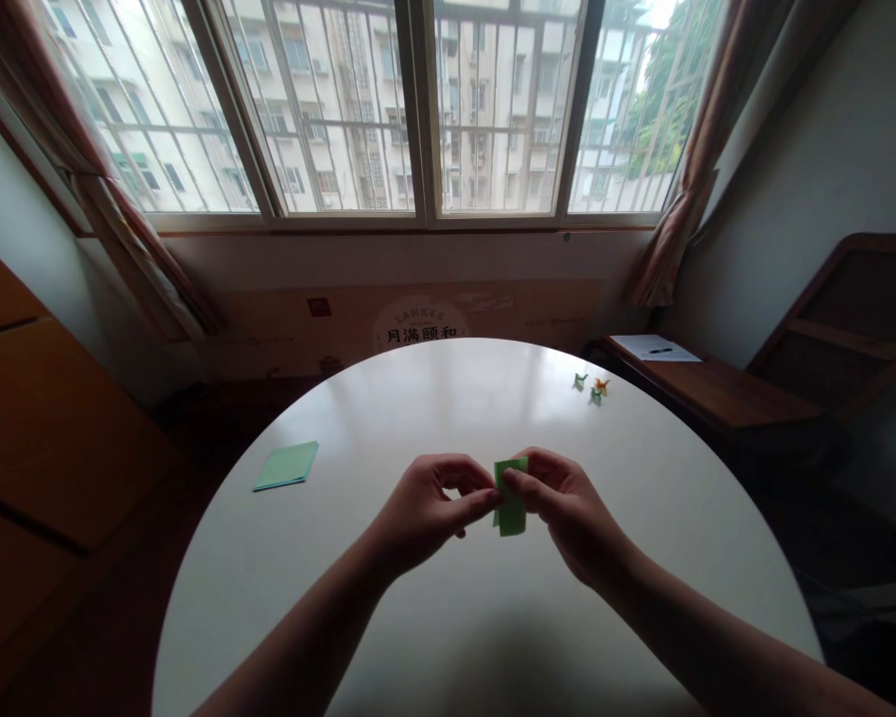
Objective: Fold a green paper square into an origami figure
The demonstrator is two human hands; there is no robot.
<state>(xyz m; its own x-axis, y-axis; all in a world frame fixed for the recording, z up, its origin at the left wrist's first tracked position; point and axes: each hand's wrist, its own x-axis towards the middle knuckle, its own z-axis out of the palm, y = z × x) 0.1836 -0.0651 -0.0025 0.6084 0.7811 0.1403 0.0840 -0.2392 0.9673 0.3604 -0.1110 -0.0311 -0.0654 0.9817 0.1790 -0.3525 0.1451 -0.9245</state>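
A folded sheet of green paper (513, 513) is held up over the white round table (433, 637), its long side running up and down. My left hand (437, 503) pinches its left edge between thumb and fingers. From the other side, my right hand (560, 493) grips the upper right part, with the thumb lying across the front. The fingers behind the paper are partly hidden. A stack of square green paper (287, 465) lies on the table to the left, apart from both hands.
Several small folded paper figures, among them an orange one (601, 385) and a green one (580, 380), stand near the far right table edge. Beyond is a wooden chair (717, 388) with a white sheet (655, 348) and a dark pen on it. A barred window (418, 119) spans the back.
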